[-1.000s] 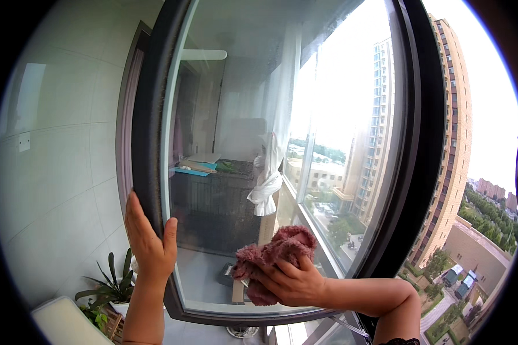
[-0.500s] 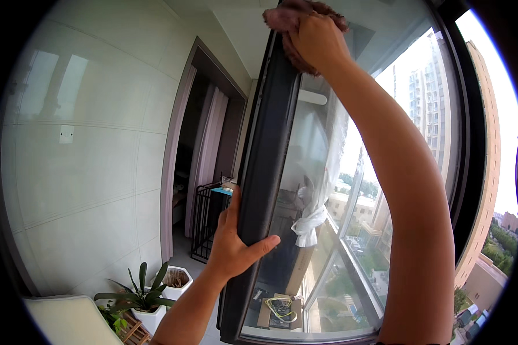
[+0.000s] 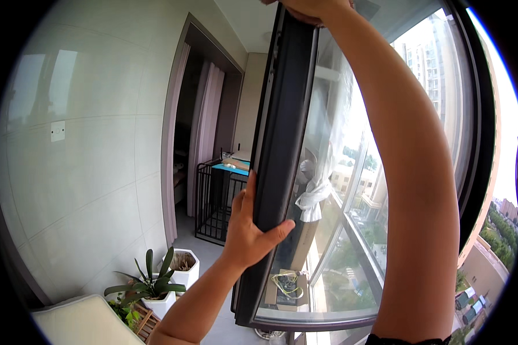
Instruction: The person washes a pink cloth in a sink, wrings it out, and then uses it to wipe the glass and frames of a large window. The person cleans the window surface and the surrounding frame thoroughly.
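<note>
A dark-framed window sash (image 3: 285, 115) stands swung open in front of me, its glass pane (image 3: 339, 310) on the right of the thick frame. Low on the frame's edge, my left hand (image 3: 248, 236) is closed round it, the thumb lying across the near face and the fingers on the left side. My right hand (image 3: 322, 8) reaches to the sash's top and is partly cut off by the upper border. Beneath its palm, a bit of reddish-brown cloth (image 3: 303, 19) shows against the top of the frame; most of the cloth is hidden.
Potted plants (image 3: 155, 284) and a cream cushioned seat (image 3: 80, 322) are at lower left. A black metal cage (image 3: 210, 204) stands by a curtained doorway (image 3: 181, 115). Through the glass show a knotted white curtain (image 3: 315, 201) and a box with cords (image 3: 288, 287). High buildings rise outside at right.
My right hand and the cloth have gone higher, partly out of the picture. The view has tilted down a little. My left hand keeps its hold on the frame.
</note>
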A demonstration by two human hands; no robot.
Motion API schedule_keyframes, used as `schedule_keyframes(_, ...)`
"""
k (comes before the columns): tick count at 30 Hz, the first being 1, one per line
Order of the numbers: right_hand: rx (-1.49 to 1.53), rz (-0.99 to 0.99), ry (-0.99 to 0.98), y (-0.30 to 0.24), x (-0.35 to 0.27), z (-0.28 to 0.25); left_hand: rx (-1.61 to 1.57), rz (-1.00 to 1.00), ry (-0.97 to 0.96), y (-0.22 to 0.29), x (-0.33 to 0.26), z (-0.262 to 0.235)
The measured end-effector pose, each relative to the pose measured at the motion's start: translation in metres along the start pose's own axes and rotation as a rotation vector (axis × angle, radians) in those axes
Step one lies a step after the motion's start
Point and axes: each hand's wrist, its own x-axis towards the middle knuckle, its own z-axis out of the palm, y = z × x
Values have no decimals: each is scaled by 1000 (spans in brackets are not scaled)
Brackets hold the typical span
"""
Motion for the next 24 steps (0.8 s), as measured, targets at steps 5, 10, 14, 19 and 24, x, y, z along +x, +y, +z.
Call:
schedule_keyframes(5, 270, -73, 217, -60, -169, -20, 58, -18, 23, -13, 1, -8)
schedule_keyframes(10, 476, -275, -3, -56, -285, -67, 300, 278, 39, 13, 11, -12)
schedule_keyframes(14, 256, -243, -145, 60, -256, -92, 689, 595, 120, 72, 52, 12)
schedule_keyframes(19, -154, 388, -137, 313, -180, -114, 985, 642, 102, 124, 110, 48)
schedule_keyframes(24, -123, 652, -123, 299, -144, -108, 1208, 651, 70, 148, 176, 69)
